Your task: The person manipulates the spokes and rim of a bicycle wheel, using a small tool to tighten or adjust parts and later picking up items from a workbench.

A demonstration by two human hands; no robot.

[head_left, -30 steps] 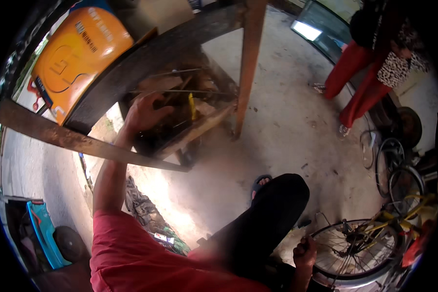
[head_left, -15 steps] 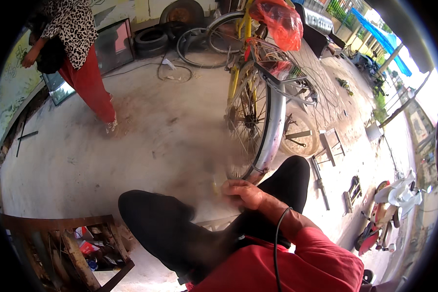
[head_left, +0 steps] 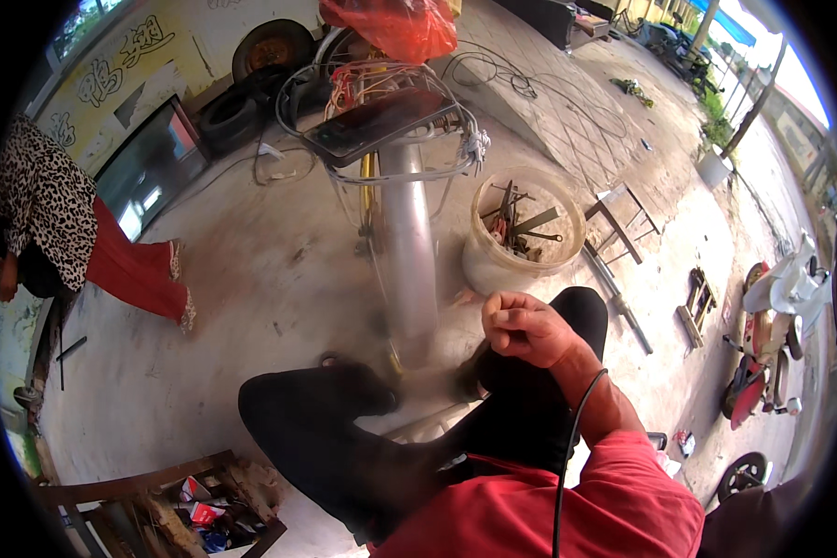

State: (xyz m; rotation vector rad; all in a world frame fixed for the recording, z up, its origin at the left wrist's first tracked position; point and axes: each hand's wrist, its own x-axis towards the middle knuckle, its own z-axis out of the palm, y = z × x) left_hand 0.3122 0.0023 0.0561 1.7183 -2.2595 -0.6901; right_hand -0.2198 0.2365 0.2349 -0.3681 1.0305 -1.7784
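Silver mudguard [head_left: 407,251] now centred, wheel formerly rightward; right hand [head_left: 523,327] fisted, apparently empty, beside tool bucket [head_left: 521,232]; left hand unseen.

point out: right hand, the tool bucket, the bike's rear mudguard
right hand [head_left: 527,327], head view, on the back of the closed fist.
tool bucket [head_left: 498,270], head view, on its pale outer wall below the rim.
rear mudguard [head_left: 407,251], head view, on the silver strip's middle.

Shiny metal mudguard [head_left: 409,251]; matt plastic bucket [head_left: 521,246]; rough concrete floor [head_left: 251,279].
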